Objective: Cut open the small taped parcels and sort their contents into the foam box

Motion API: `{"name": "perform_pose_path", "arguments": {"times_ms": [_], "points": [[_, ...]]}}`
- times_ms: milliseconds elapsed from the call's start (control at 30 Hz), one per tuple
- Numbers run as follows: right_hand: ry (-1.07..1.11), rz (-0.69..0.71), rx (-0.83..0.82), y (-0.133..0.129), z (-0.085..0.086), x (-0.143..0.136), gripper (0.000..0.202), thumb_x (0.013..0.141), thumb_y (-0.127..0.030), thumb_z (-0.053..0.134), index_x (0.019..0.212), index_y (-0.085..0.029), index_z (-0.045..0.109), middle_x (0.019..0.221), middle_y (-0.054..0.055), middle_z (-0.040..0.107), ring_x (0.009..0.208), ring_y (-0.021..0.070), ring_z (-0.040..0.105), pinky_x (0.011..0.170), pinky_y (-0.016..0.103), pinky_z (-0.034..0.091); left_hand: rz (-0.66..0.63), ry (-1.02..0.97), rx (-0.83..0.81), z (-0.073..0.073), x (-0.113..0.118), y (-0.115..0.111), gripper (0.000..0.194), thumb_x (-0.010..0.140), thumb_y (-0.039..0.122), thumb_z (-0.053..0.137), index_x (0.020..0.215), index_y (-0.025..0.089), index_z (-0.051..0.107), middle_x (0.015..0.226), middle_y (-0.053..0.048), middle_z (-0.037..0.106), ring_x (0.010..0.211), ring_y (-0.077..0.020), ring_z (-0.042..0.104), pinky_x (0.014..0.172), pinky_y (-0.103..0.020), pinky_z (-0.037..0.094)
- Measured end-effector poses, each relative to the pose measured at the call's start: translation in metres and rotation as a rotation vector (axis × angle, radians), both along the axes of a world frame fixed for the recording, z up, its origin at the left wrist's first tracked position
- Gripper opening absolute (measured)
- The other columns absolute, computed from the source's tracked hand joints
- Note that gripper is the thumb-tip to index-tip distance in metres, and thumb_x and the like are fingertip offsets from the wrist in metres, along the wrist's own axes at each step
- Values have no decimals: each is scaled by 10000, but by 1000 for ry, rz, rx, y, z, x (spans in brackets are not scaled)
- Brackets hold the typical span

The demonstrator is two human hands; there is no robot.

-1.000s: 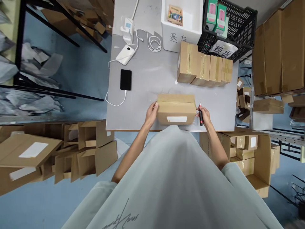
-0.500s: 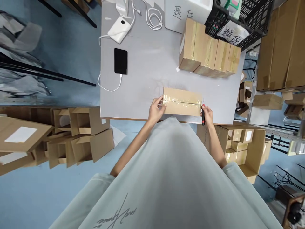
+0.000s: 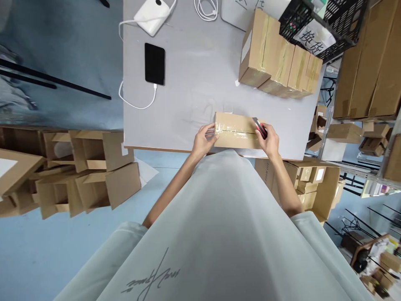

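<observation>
Two hands bracket a taped cardboard box [image 3: 237, 130] at the near edge of the grey table [image 3: 188, 104]: the left hand [image 3: 203, 140] has its fingers curled against the box's left end, pinning it, while the right hand [image 3: 269, 140] is closed around a red-and-black box cutter [image 3: 260, 127] whose tip lies over the right end of the tape seam along the top. The likeliest trouble, as I judge it, is the blade skidding on the glossy tape and running toward the left fingertips, which sit right on the line of that seam; pressing too deep could also score whatever is inside. The box lies close to the table edge, so a hard push might nudge it off toward the person. Beyond, a row of four sealed cartons [image 3: 278, 58] stands at the far right, well apart, with a black crate [image 3: 328, 21] behind them. A black phone [image 3: 154, 63] on its white cable [image 3: 138, 100] and a white power bank [image 3: 152, 16] lie to the far left, none obstructing the hands. Flattened cartons [image 3: 78, 167] crowd the floor.
</observation>
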State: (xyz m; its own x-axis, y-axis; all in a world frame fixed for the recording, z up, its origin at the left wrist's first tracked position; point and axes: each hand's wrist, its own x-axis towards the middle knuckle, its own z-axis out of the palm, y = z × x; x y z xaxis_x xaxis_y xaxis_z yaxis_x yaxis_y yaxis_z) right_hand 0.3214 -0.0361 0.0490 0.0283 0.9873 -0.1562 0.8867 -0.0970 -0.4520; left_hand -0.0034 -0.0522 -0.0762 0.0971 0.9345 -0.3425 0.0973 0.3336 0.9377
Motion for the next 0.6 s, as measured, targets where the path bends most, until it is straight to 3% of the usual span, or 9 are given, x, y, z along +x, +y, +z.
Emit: {"name": "perform_pose_path", "arguments": {"times_ms": [133, 267, 400, 600], "points": [[-240, 453, -163, 25, 14, -51, 531, 1227, -558, 424, 1546, -210, 667, 1417, 167, 787, 1244, 316, 752, 987, 385, 591, -64, -31, 31, -11, -6, 6, 686, 893, 415, 861, 1534, 260, 675, 1469, -129, 721, 1242, -282, 783, 1084, -468, 684], [-409, 754, -279, 41, 14, -89, 505, 1249, -391, 384, 1656, -178, 594, 1463, 189, 771, 1269, 321, 712, 1007, 404, 550, -96, -99, 59, -21, -9, 6, 885, 877, 439, 909, 1682, 310, 565, 1498, -143, 708, 1206, -270, 784, 1028, -423, 694], [-456, 897, -243, 49, 14, -99, 525, 1203, -168, 375, 1697, -167, 551, 1480, 193, 765, 1249, 316, 675, 1015, 432, 526, -145, -75, 120, -21, -9, 4, 718, 952, 445, 838, 1627, 317, 631, 1494, -126, 670, 1248, -269, 759, 1031, -408, 686], [-546, 942, -214, 48, 27, -106, 524, 1199, -130, 314, 1654, -138, 574, 1452, 197, 763, 1225, 324, 648, 969, 444, 487, -185, -39, 148, -16, -9, 6, 650, 965, 384, 824, 1584, 280, 656, 1478, -123, 659, 1235, -262, 757, 1041, -406, 682]]}}
